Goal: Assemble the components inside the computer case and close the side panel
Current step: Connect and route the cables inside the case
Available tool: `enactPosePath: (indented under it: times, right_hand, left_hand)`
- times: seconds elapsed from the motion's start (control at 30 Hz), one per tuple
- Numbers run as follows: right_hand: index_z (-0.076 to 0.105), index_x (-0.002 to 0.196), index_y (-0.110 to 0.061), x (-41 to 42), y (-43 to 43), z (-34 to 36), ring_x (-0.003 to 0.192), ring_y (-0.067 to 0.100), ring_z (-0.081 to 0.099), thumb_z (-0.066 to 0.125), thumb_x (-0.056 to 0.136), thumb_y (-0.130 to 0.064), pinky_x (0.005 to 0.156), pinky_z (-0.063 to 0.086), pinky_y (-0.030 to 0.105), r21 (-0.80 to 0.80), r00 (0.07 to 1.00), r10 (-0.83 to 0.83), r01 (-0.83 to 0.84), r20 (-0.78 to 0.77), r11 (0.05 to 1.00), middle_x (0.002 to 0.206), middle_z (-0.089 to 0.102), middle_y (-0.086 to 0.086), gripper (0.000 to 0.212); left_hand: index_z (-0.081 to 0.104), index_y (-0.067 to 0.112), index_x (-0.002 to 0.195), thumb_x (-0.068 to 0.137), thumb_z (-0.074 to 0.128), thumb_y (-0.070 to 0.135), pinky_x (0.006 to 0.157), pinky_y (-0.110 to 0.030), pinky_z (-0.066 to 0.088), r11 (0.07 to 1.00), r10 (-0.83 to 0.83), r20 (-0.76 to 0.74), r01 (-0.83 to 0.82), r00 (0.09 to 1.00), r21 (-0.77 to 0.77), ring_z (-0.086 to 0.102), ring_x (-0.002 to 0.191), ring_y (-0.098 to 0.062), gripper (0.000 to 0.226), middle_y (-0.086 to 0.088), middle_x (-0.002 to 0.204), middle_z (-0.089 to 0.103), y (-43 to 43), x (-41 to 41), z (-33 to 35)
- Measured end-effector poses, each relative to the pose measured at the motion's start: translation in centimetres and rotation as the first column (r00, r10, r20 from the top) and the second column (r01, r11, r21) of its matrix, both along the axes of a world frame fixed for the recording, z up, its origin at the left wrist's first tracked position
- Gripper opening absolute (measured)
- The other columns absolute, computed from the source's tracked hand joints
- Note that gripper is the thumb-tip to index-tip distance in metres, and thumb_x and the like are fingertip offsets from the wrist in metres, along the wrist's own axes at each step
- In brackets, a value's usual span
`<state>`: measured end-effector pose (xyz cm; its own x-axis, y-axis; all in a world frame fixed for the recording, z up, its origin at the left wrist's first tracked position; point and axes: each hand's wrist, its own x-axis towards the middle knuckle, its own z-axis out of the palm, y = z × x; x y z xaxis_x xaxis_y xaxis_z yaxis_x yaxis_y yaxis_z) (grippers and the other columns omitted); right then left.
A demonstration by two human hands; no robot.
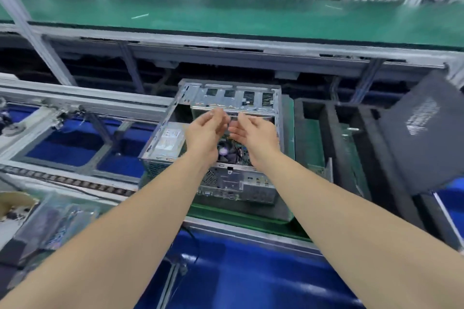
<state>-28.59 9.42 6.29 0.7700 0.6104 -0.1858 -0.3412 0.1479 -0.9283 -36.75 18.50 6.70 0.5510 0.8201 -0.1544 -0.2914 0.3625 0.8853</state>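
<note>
An open grey metal computer case (175, 108) lies on its side on a green mat, its inside facing up. A power supply (169, 139) sits in its left part, and a fan and motherboard (229, 152) show between my wrists. My left hand (206, 129) and my right hand (253, 130) hover over the case's middle, palms turned toward each other, fingers relaxed, fingertips nearly meeting. Neither hand visibly holds anything; the spot between the fingertips is blurred. A dark side panel (424, 138) leans at the right.
Black foam trays (326, 128) stand right of the case. A green conveyor belt (226, 17) runs across the back on an aluminium frame (75, 100). Blue floor (238, 276) shows below. Bagged parts (55, 221) lie at the lower left.
</note>
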Motion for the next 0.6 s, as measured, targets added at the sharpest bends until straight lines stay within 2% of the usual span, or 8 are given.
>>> enactPosePath:
  times: [0.1,0.23,0.3,0.4,0.47,0.5,0.53,0.6]
  right_hand:
    - [0.071,0.109,0.005,-0.2,1.1,-0.8,0.069,0.015,0.071,0.062,0.107,-0.015,0.067,0.059,0.027,-0.058,1.0,-0.016,0.015,-0.012,0.998,0.083,0.075,0.01,0.023]
    - [0.073,0.093,-0.007,-0.4,2.6,-1.7,0.066,0.017,0.073,0.06,0.108,-0.02,0.064,0.062,0.029,-0.185,0.995,-0.091,0.096,0.038,0.978,0.079,0.078,0.009,0.024]
    - [0.072,0.085,-0.011,-0.3,3.1,-2.2,0.065,0.019,0.073,0.06,0.108,-0.02,0.066,0.065,0.033,-0.299,0.978,-0.188,0.208,0.094,0.931,0.077,0.078,0.009,0.027]
    - [0.07,0.075,-0.007,0.3,3.1,-2.7,0.065,0.026,0.07,0.056,0.104,-0.012,0.069,0.065,0.041,-0.498,0.934,-0.273,0.355,0.231,0.791,0.08,0.077,0.016,0.033]
    - [0.066,0.083,-0.006,0.6,3.0,-3.0,0.067,0.024,0.063,0.055,0.099,-0.008,0.062,0.055,0.034,-0.594,0.914,-0.257,0.401,0.314,0.698,0.089,0.073,0.018,0.02]
    - [0.062,0.095,-0.009,0.4,3.0,-2.9,0.073,0.022,0.061,0.058,0.098,-0.01,0.062,0.05,0.031,-0.617,0.909,-0.237,0.408,0.343,0.672,0.095,0.067,0.014,0.005]
    - [0.056,0.107,-0.012,0.3,3.1,-2.7,0.082,0.024,0.061,0.061,0.097,-0.013,0.064,0.047,0.031,-0.636,0.904,-0.218,0.416,0.369,0.65,0.105,0.062,0.011,0.011]
    - [0.045,0.125,-0.009,0.2,3.3,-2.9,0.105,0.032,0.061,0.069,0.095,-0.019,0.076,0.053,0.038,-0.698,0.904,-0.141,0.403,0.403,0.592,0.128,0.054,0.014,0.04]
  left_hand:
    - [0.07,-0.002,0.106,0.098,0.069,0.014,0.069,-0.022,0.057,0.999,-0.027,-0.029,0.026,0.999,-0.033,0.066,0.072,-0.014,0.018,-0.007,0.083,0.071,0.3,-0.1,-0.6]
    - [0.067,-0.006,0.11,0.099,0.068,0.014,0.069,-0.024,0.06,0.996,0.087,-0.162,-0.088,0.983,-0.004,0.077,0.082,-0.021,0.023,-0.013,0.09,0.076,2.8,0.0,-1.3]
    - [0.059,-0.009,0.117,0.105,0.058,0.014,0.067,-0.027,0.062,0.991,0.133,-0.198,-0.129,0.971,0.037,0.078,0.084,-0.026,0.026,-0.021,0.1,0.074,4.3,0.3,-1.6]
    - [0.051,-0.003,0.115,0.108,0.048,0.012,0.065,-0.03,0.063,0.985,0.124,-0.283,-0.084,0.951,0.151,0.078,0.081,-0.03,0.016,-0.026,0.1,0.071,5.7,1.4,-2.1]
    - [0.052,-0.004,0.113,0.107,0.05,0.008,0.064,-0.029,0.063,0.974,0.107,-0.332,-0.031,0.937,0.225,0.077,0.082,-0.032,0.014,-0.028,0.1,0.07,6.1,2.6,-2.5]
    - [0.053,-0.005,0.111,0.106,0.052,0.006,0.064,-0.03,0.064,0.97,0.101,-0.344,-0.015,0.934,0.243,0.077,0.083,-0.033,0.012,-0.028,0.1,0.07,6.2,3.2,-2.6]
    - [0.053,-0.004,0.107,0.104,0.054,0.004,0.065,-0.031,0.064,0.965,0.094,-0.353,0.003,0.931,0.264,0.077,0.083,-0.032,0.008,-0.027,0.098,0.07,6.2,3.8,-2.9]
    - [0.052,0.003,0.097,0.102,0.059,0.004,0.067,-0.032,0.065,0.94,0.103,-0.379,0.035,0.919,0.339,0.077,0.081,-0.027,0.008,-0.019,0.091,0.071,6.1,4.8,-3.4]
